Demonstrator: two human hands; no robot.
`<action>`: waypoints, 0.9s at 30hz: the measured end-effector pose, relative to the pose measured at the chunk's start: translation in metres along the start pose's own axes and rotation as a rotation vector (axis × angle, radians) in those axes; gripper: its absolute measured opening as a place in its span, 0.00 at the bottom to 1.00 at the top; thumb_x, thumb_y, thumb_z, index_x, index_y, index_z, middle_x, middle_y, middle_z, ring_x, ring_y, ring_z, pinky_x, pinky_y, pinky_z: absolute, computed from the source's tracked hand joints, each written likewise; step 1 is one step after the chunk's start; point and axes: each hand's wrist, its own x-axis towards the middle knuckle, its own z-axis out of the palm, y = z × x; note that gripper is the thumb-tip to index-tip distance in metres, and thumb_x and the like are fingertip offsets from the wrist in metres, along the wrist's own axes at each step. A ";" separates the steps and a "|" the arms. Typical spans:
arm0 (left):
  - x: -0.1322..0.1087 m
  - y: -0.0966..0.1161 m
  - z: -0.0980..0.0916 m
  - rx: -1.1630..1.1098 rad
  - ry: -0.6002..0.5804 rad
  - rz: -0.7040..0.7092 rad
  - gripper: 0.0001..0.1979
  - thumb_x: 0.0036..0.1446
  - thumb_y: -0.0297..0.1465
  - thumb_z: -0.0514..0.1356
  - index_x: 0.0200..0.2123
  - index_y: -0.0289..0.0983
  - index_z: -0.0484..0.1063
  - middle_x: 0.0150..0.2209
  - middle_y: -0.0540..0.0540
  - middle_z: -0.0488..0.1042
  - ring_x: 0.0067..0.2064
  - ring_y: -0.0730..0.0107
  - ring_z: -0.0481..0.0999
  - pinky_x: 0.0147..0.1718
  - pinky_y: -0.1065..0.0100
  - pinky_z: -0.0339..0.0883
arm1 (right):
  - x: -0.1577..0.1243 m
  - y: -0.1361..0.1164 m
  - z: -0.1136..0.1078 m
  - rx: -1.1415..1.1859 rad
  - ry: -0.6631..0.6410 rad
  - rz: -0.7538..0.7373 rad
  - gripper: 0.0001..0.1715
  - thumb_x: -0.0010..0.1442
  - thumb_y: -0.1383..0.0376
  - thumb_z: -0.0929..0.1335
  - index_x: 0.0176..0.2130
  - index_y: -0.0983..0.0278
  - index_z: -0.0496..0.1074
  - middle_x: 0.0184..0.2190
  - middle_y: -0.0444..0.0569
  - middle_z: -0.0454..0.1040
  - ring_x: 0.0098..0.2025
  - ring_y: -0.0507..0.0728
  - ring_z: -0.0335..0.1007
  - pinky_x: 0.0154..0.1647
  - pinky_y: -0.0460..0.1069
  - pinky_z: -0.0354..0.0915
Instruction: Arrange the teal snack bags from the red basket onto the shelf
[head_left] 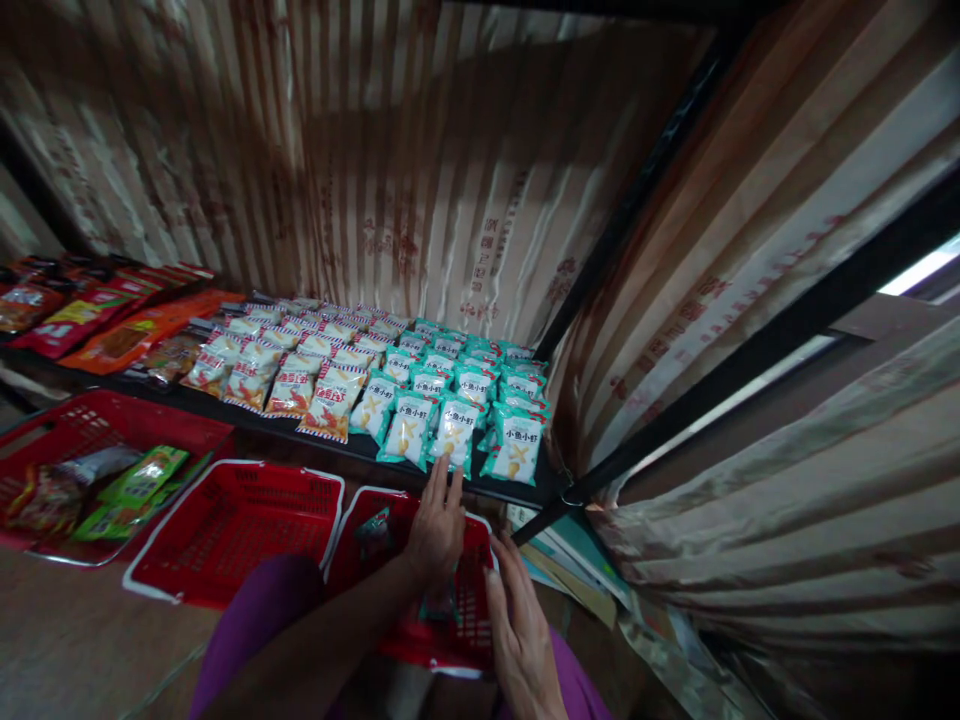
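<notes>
My left hand [437, 525] reaches over a red basket [476, 570] with fingers stretched out. Its fingertips are at the lower edge of a teal and white snack bag [456, 430] in the front row of the shelf; whether they press on it I cannot tell. My right hand [520, 625] is beside the basket's right rim, fingers extended and thumb apart, apparently touching the rim. Inside the basket lie a small teal packet [375, 530] and another teal packet [441, 600], partly hidden by my left arm. Similar teal bags stand in rows behind.
White and orange snack bags [330, 395] fill the middle of the black shelf [360, 450]; orange packs [142, 335] lie further left. On the floor are another red basket [240, 520] and a red basket with green packets [202, 430]. A dark post [637, 470] and pleated curtain [750, 560] bound the right.
</notes>
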 end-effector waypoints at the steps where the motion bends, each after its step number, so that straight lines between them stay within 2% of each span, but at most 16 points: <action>1: 0.001 -0.002 0.000 -0.020 -0.015 0.001 0.27 0.62 0.25 0.44 0.64 0.26 0.47 0.67 0.30 0.42 0.68 0.53 0.37 0.61 0.50 0.53 | 0.012 -0.006 0.005 0.021 -0.012 0.010 0.30 0.63 0.51 0.58 0.57 0.63 0.65 0.62 0.55 0.60 0.64 0.61 0.53 0.63 0.60 0.54; 4: 0.005 -0.006 0.004 -0.060 -0.050 -0.001 0.29 0.63 0.28 0.45 0.65 0.31 0.43 0.67 0.32 0.41 0.68 0.54 0.37 0.61 0.51 0.52 | 0.056 -0.026 0.019 0.048 -0.053 0.018 0.36 0.62 0.47 0.55 0.59 0.67 0.62 0.65 0.58 0.54 0.66 0.61 0.47 0.65 0.60 0.48; 6: 0.009 -0.009 0.008 -0.065 -0.049 -0.013 0.29 0.63 0.29 0.45 0.66 0.32 0.42 0.67 0.34 0.43 0.68 0.56 0.39 0.62 0.50 0.52 | 0.084 -0.038 0.027 0.028 -0.060 0.020 0.40 0.62 0.45 0.54 0.60 0.70 0.61 0.66 0.60 0.50 0.68 0.62 0.42 0.66 0.61 0.45; 10: 0.018 -0.013 0.009 -0.068 -0.024 -0.008 0.31 0.61 0.27 0.47 0.66 0.30 0.41 0.66 0.35 0.47 0.68 0.54 0.36 0.61 0.49 0.53 | 0.128 -0.049 0.040 -0.038 -0.055 0.006 0.39 0.63 0.46 0.53 0.60 0.68 0.61 0.67 0.59 0.47 0.68 0.62 0.39 0.65 0.61 0.44; 12: 0.022 -0.014 0.007 -0.071 -0.015 -0.017 0.33 0.59 0.25 0.48 0.66 0.30 0.40 0.67 0.37 0.46 0.67 0.52 0.30 0.62 0.46 0.52 | 0.143 -0.050 0.045 -0.085 -0.037 -0.019 0.37 0.63 0.48 0.53 0.60 0.68 0.62 0.66 0.60 0.49 0.68 0.62 0.39 0.65 0.61 0.45; 15: 0.025 -0.014 0.005 -0.087 -0.002 -0.011 0.33 0.57 0.21 0.46 0.66 0.30 0.41 0.67 0.38 0.45 0.66 0.51 0.25 0.62 0.45 0.50 | 0.164 -0.050 0.049 -0.173 0.014 -0.073 0.35 0.64 0.51 0.52 0.56 0.70 0.67 0.62 0.61 0.57 0.68 0.63 0.41 0.64 0.62 0.46; 20: 0.028 -0.014 0.011 -0.136 -0.004 0.011 0.34 0.55 0.17 0.44 0.66 0.29 0.41 0.68 0.38 0.43 0.66 0.53 0.25 0.63 0.47 0.51 | 0.189 -0.053 0.057 -0.284 0.093 -0.108 0.29 0.64 0.54 0.54 0.50 0.66 0.72 0.53 0.58 0.69 0.61 0.64 0.56 0.60 0.61 0.52; 23: 0.030 -0.016 0.015 -0.193 -0.017 0.011 0.35 0.54 0.17 0.45 0.66 0.29 0.42 0.68 0.39 0.42 0.67 0.55 0.25 0.63 0.47 0.50 | 0.191 -0.053 0.060 -0.293 0.149 -0.105 0.29 0.62 0.53 0.55 0.49 0.68 0.71 0.53 0.61 0.69 0.58 0.64 0.59 0.59 0.60 0.54; 27: 0.033 -0.015 0.016 -0.285 -0.026 0.008 0.35 0.56 0.19 0.46 0.66 0.32 0.40 0.68 0.41 0.39 0.67 0.56 0.25 0.64 0.47 0.48 | 0.184 -0.050 0.059 -0.261 0.181 -0.110 0.35 0.62 0.53 0.53 0.51 0.75 0.69 0.53 0.66 0.67 0.57 0.65 0.60 0.59 0.60 0.55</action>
